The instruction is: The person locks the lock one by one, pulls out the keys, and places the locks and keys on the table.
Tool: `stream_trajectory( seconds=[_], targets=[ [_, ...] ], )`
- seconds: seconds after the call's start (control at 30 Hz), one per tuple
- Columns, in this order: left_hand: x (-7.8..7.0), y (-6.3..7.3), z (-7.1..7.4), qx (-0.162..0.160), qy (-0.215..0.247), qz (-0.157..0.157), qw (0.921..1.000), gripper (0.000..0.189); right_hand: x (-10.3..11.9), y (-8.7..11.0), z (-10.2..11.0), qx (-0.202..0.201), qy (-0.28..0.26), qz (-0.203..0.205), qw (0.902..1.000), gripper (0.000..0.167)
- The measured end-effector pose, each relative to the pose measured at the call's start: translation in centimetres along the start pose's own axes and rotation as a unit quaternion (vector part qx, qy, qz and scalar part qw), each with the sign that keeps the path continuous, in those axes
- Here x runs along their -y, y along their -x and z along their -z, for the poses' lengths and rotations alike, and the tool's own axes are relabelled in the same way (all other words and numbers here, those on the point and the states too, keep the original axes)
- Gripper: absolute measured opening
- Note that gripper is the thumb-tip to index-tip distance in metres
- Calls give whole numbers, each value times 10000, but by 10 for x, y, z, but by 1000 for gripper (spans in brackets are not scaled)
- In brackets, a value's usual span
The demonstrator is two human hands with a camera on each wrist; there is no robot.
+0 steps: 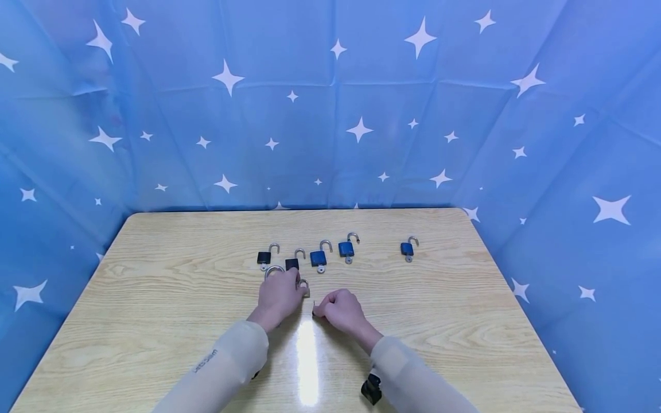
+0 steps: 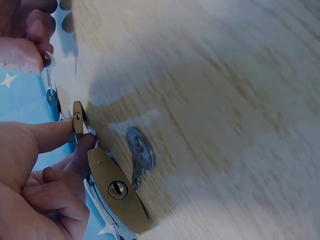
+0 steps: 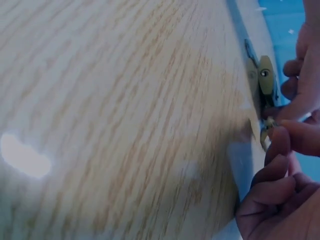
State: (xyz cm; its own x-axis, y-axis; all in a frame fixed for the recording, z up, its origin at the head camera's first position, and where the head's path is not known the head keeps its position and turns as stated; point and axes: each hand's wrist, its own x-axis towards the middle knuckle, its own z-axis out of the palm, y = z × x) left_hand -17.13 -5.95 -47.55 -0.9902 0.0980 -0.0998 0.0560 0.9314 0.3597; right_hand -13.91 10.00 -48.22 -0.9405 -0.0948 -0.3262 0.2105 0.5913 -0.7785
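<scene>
My left hand [image 1: 279, 293] pinches a small brass padlock [image 2: 77, 118] by its sides between thumb and finger. The shackle end of this small padlock [image 1: 306, 287] shows beside the hand in the head view. A larger brass padlock [image 2: 118, 189] lies against the left hand, keyhole facing out, and a silver key [image 2: 141, 150] rests on the table in front of it. To the right, my right hand [image 1: 342, 311] holds a small key [image 2: 48, 59] between thumb and forefinger, apart from the small padlock. The fingertips hide part of that key.
Behind the hands stands a row of open-shackled padlocks with keys: two black ones [image 1: 264, 257] [image 1: 291, 264], and blue ones [image 1: 318, 258] [image 1: 346, 249], with another blue padlock [image 1: 407, 249] farther right. A blue starry curtain [image 1: 330, 126] surrounds the wooden table [image 1: 181, 275].
</scene>
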Motion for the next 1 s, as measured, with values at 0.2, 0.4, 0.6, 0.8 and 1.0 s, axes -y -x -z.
stream_trajectory(
  seconds=[0.2,0.4,0.6,0.8,1.0],
  targets=[
    [-1,3,-2,-345,-280,-228,9988,27,1,0,-3,-5,149,61,9999,21],
    [1,3,-1,-474,-277,-280,9981,22,4,0,-7,-52,353,146,9993,21],
    [16,-4,17,-665,166,-84,9976,20,8,-2,-14,-101,625,252,9977,24],
    [39,-6,33,-677,318,284,9968,21,9,-4,-21,-195,917,301,9951,25],
    [58,-4,36,-590,419,423,9965,23,10,-4,-25,-307,1192,308,9919,29]
  ],
)
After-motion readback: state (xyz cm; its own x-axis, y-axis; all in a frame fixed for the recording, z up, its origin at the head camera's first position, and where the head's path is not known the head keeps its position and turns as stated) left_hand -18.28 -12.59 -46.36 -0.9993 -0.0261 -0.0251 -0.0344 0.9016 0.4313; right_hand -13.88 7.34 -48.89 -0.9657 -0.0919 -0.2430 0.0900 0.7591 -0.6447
